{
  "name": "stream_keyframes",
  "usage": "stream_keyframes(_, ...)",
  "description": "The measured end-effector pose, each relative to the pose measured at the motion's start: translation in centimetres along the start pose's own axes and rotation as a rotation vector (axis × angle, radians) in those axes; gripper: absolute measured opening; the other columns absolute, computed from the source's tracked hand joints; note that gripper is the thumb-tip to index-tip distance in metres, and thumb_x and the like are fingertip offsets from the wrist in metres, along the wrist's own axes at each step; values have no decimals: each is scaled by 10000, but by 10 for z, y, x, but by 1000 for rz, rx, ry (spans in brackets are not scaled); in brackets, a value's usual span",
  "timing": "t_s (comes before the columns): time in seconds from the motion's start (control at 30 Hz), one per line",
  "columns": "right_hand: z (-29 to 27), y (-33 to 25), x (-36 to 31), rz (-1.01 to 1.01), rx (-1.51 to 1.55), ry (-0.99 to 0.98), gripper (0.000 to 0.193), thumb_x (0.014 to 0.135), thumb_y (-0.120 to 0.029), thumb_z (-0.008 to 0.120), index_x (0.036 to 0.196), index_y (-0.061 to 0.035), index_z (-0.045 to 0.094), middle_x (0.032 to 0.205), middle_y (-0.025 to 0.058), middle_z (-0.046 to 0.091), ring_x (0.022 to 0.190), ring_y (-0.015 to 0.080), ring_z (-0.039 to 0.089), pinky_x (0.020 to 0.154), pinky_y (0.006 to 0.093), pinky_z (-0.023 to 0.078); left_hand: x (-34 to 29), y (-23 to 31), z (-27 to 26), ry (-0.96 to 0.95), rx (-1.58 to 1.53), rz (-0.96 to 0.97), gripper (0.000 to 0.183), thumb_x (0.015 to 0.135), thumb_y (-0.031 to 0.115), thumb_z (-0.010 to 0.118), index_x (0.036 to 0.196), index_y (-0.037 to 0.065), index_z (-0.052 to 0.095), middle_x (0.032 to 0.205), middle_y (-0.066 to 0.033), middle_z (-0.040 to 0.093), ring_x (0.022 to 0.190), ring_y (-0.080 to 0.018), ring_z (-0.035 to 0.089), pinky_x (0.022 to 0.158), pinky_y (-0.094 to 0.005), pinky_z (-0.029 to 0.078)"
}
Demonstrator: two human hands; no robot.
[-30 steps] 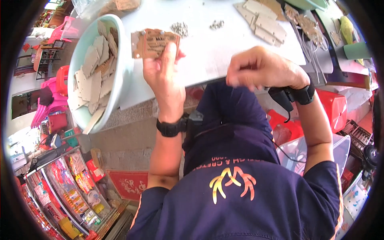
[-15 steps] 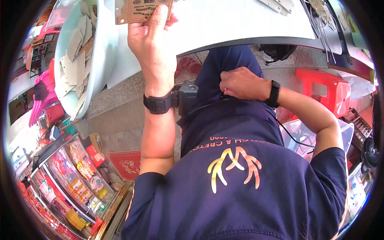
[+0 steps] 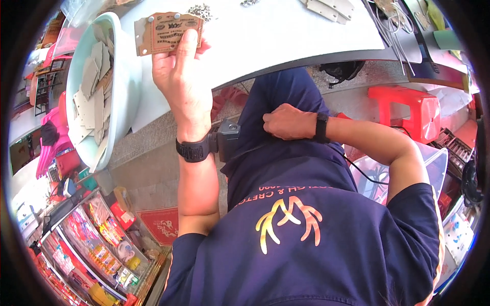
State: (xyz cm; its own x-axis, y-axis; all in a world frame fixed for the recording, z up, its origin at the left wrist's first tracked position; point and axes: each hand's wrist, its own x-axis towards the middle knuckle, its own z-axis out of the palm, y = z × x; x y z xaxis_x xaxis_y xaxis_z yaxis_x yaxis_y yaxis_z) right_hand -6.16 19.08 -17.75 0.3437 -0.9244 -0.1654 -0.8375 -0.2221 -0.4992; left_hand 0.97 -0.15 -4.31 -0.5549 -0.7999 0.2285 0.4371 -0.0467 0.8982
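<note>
Above the white table my left hand [image 3: 182, 84] pinches a brown printed patch [image 3: 176, 34], its thumb flat on the front. The patch looks like leather. Two round silver studs show along its top edge, and a greyish-beige backing piece with small holes sticks out at its left side. My right hand [image 3: 289, 122] rests curled over my lap, against the dark trousers. Its fingers are closed and turned under, so whatever they may hold is hidden. On the table just beyond the patch lies a small heap of metal fittings [image 3: 200, 11].
Left of my left hand stands a pale green tub [image 3: 133, 76] holding many beige flat pieces [image 3: 92, 76]. More flat pieces [image 3: 329, 9] and grey cables [image 3: 400, 30] lie on the white table [image 3: 286, 38]. A red stool [image 3: 408, 109] stands at right; a display case [image 3: 97, 234] sits lower left.
The head view has shifted, so more of the table's far part, the whole patch and the metal fittings show now. My left hand still holds the patch; my right hand stays curled at my lap.
</note>
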Motion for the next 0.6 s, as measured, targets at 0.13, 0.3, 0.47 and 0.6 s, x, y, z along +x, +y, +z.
stream_keyframes(0.13, -13, 5, -1, -34, 17, 21, 145, 771, -129, 603, 764, 10, 644, 821, 166, 628, 740, 344, 659, 681, 445, 523, 1, 4, 2, 38, -3, -24, 237, 911, 75, 634, 1130, 10, 571, 987, -75, 649, 836, -138, 616, 758, -283, 520)
stream_keyframes(0.3, -47, -6, -22, 63, 160, 146, 188, 819, -165, 576, 760, 10, 608, 811, 180, 614, 755, 360, 649, 686, 454, 521, -2, 9, 7, 61, -12, -66, 258, 913, 70, 635, 1150, 2, 557, 972, -74, 651, 804, -119, 609, 723, -265, 505)
stream_keyframes(0.47, -138, -39, -39, -87, 691, 281, 111, 760, -47, 683, 842, -12, 616, 827, 136, 630, 753, 308, 634, 672, 380, 516, -7, 10, 10, 28, -5, -70, 280, 932, 73, 595, 1199, 2, 551, 1031, -69, 633, 851, -125, 590, 767, -282, 490)
stream_keyframes(0.6, -200, -39, -36, -3, 429, 651, 92, 782, -26, 672, 860, -30, 622, 793, 101, 615, 721, 228, 638, 639, 321, 510, -10, 8, 13, 34, -45, -80, 231, 929, 59, 602, 1150, 1, 566, 1017, -81, 643, 832, -133, 600, 760, -289, 492)
